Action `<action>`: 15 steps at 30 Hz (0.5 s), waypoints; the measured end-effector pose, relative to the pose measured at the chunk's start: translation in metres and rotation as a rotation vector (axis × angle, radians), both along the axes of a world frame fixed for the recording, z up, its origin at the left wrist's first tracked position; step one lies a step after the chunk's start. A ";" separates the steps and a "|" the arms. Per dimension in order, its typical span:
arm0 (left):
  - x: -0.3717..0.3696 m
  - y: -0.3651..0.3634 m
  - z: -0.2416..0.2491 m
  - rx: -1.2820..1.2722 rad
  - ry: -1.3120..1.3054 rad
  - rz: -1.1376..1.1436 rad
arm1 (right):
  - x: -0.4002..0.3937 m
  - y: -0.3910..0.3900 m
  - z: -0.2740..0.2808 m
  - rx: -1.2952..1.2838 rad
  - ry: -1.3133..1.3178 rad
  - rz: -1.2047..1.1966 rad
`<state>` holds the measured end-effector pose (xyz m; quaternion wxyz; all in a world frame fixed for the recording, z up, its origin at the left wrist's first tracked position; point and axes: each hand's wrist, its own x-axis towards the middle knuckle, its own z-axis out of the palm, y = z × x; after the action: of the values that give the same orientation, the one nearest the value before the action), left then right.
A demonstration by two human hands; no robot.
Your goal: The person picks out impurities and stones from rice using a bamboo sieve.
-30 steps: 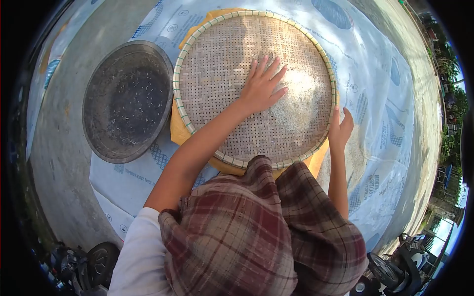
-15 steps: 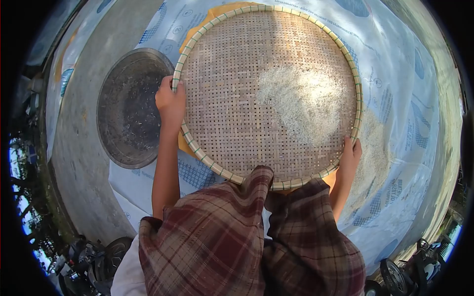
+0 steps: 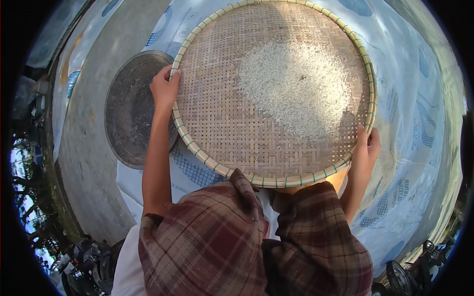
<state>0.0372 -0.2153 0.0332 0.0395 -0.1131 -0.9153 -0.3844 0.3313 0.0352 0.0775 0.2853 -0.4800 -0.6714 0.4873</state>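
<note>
A round woven bamboo winnowing tray (image 3: 212, 118), its rim bound with green ties, is held up in front of me. White rice grains (image 3: 296, 89) lie spread over its upper right half, partly in sunlight, with a small dark speck among them. My left hand (image 3: 165, 88) is closed around the left rim, thumb on the inside. On the lower right rim my right hand (image 3: 366, 148) is closed too, its fingers partly hidden beneath the tray. The tray's near edge is just above my plaid-covered lap.
A dark metal basin (image 3: 136, 108) with scattered grains stands left of the tray, partly hidden by my left arm. Printed white-blue sheeting (image 3: 414, 148) covers the ground, with a pile of grain (image 3: 385, 153) at the right. Motorbikes (image 3: 91, 266) stand at the lower left.
The tray has come up closer to me and looks larger, its right side shifted outward. The rice has spread into a wider patch, moving up and left. Both hands have kept their hold.
</note>
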 end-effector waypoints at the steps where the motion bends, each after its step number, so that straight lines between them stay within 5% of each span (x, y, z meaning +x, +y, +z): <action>1: -0.003 0.000 0.004 0.014 -0.074 0.042 | -0.002 0.000 -0.005 -0.033 0.025 -0.017; 6: 0.038 0.022 0.008 0.147 0.020 0.006 | 0.021 0.025 -0.010 -0.126 0.187 -0.205; 13: -0.015 -0.021 -0.013 0.131 0.060 0.048 | -0.008 0.003 -0.035 0.035 -0.144 0.134; 15: 0.011 0.005 -0.005 0.168 0.104 0.005 | 0.007 0.023 -0.040 -0.062 0.126 -0.100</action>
<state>0.0483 -0.2104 0.0287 0.0972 -0.1270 -0.8768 -0.4536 0.3385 0.0586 0.0378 0.3358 -0.4899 -0.6120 0.5222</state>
